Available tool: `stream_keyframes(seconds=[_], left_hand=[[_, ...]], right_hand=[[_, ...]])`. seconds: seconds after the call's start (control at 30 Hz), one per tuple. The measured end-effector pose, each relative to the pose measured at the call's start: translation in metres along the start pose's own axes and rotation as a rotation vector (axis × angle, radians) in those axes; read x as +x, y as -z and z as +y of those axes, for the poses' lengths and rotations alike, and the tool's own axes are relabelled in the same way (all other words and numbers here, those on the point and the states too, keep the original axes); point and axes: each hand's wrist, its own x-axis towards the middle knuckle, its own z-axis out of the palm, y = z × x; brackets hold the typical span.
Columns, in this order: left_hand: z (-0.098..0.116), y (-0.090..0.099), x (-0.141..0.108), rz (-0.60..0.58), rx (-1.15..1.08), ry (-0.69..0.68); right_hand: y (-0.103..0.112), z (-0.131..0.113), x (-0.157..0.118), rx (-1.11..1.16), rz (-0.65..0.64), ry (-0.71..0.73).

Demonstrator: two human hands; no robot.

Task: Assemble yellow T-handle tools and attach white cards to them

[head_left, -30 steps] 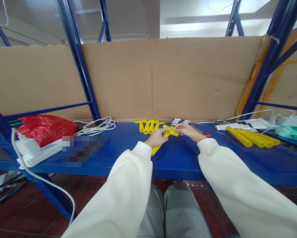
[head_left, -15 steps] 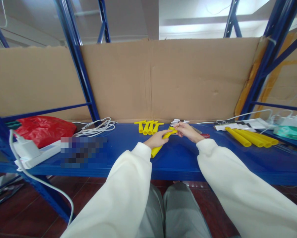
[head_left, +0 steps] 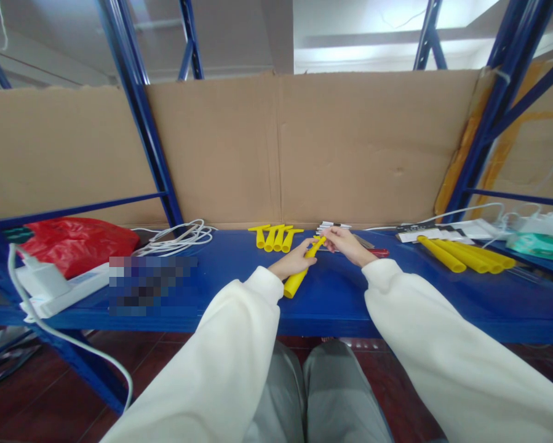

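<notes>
My left hand (head_left: 293, 261) is wrapped around a yellow tapered tube (head_left: 295, 284), whose wide open end points toward me and down over the blue shelf (head_left: 239, 295). Close by, the fingers of my right hand (head_left: 343, 243) are pinched together at the narrow far end of that tube. Whether a small part sits between those fingertips is too small to make out. Just beyond my left hand stand several yellow T-shaped pieces (head_left: 277, 237) in a row. Behind my right hand lie some short white sticks (head_left: 331, 226) and a tool with a red handle (head_left: 378, 252).
More yellow tapered tubes (head_left: 465, 255) lie at the right, beside flat packets (head_left: 435, 234) and a green-white soft pack (head_left: 539, 245). On the left are a coiled white cable (head_left: 184, 239), a red plastic bag (head_left: 80, 243) and a power strip (head_left: 68, 294). Cardboard (head_left: 341, 147) walls the back.
The piece between my hands has turned from lying nearly sideways to pointing up and away, in line with the tube. My right hand has shifted slightly left.
</notes>
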Motion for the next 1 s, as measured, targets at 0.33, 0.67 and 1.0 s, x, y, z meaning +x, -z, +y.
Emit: stream_keyframes(seconds=[0.33,0.67,1.0], left_hand=[[0.008,-0.003,-0.004,0.057,-0.139,0.153],[0.014,0.0,-0.005,0.158,-0.106,0.219],[0.027,0.005,-0.009,0.227,-0.296,0.31]], right_hand=[[-0.002,-0.001,0.0,-0.063,-0.064,0.007],[0.0,0.007,0.007,-0.159,-0.097,0.01],[0.063,0.023,0.013,-0.888,0.391,-0.232]])
